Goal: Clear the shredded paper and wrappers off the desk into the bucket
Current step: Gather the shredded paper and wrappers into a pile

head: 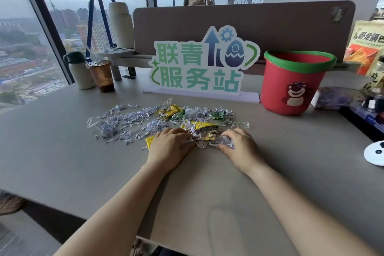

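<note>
Matt desk (62,151), glossy foil wrappers (205,129)

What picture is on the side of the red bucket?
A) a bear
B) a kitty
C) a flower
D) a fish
A: the red bucket with the green rim has a pink bear on its side. It stands on the desk, to the right of the shredded paper.

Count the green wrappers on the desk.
2. One green wrapper lies beside the far yellow wrapper; the other further right, nearer the bucket. Shredded paper may hide more.
</note>
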### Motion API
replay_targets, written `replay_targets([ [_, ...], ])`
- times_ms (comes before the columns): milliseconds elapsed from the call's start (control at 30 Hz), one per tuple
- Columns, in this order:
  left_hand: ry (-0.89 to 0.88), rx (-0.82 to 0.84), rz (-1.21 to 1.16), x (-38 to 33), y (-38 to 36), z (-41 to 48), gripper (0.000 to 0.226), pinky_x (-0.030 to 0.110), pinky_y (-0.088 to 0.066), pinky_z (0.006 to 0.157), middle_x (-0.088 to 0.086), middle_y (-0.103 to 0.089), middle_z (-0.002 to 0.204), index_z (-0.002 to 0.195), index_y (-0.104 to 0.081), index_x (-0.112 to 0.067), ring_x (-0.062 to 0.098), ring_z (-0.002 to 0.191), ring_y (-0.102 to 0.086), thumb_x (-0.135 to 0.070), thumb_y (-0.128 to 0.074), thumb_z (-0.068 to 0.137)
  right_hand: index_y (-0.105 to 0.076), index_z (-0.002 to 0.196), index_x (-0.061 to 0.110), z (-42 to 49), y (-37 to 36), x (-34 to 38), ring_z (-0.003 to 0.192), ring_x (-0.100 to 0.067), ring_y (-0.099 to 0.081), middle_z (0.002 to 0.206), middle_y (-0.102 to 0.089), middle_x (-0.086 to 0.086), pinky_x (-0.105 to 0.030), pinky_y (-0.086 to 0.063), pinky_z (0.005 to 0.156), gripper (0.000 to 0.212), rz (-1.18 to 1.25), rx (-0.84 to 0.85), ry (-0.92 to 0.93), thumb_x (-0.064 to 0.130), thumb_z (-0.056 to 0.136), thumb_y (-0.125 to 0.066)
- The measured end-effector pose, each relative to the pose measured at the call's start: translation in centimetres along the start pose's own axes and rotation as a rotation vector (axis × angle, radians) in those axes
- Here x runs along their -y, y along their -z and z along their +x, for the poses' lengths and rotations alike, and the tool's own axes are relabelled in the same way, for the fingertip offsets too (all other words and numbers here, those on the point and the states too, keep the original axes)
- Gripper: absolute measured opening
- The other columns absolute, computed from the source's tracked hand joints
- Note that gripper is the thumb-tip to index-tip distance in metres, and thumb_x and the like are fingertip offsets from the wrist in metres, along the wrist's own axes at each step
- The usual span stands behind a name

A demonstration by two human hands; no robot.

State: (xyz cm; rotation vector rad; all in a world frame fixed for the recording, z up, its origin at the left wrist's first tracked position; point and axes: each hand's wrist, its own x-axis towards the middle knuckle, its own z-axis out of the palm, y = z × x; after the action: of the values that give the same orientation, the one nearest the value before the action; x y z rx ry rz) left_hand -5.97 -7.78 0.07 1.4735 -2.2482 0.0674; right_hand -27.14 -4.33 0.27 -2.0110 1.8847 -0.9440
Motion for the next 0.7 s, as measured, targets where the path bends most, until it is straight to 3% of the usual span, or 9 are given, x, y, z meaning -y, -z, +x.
replay_targets([
  [300,-0.057,0.055,0.029,-1.5,-0.1,1.3,0.054,0.033,-0.026,0.108,-0.015,-0.044,0.143,0.132,-0.045,-0.039,0.014,0.134,-0.036,-0.062,-0.047,0.083,-0.065,0.099,0.011,0.3,0.0,-0.4,0.097,-0.028,-0.057,0.104,-0.061,-0.012,-0.031,-0.042,0.081,0.021,0.029,-0.056,-0.01,0.017,0.08,-0.068],
  [467,-0.092,0.072,-0.055,-2.6,-1.0,2.4,0.044,0.033,-0.045,0.092,-0.008,-0.059,0.129,0.125,-0.055,-0.034,0.02,0.119,-0.051,-0.054,-0.051,0.086,-0.065,0.097,0.011,0.6,-0.1,-0.8,0.091,-0.027,-0.058,0.102,-0.06,-0.011,-0.03,-0.042,0.077,0.018,0.025,-0.081,-0.006,0.017,0.081,-0.066],
  [700,-0.115,0.031,-0.06,-2.6,-0.9,2.7,0.03,0.029,-0.047,0.079,-0.007,-0.064,0.118,0.115,-0.063,-0.034,0.018,0.111,-0.055,-0.045,-0.048,0.09,-0.065,0.096,0.009,0.6,0.0,-0.7,0.091,-0.028,-0.059,0.103,-0.06,-0.012,-0.026,-0.037,0.072,0.016,0.048,-0.112,-0.016,0.014,0.08,-0.066],
])
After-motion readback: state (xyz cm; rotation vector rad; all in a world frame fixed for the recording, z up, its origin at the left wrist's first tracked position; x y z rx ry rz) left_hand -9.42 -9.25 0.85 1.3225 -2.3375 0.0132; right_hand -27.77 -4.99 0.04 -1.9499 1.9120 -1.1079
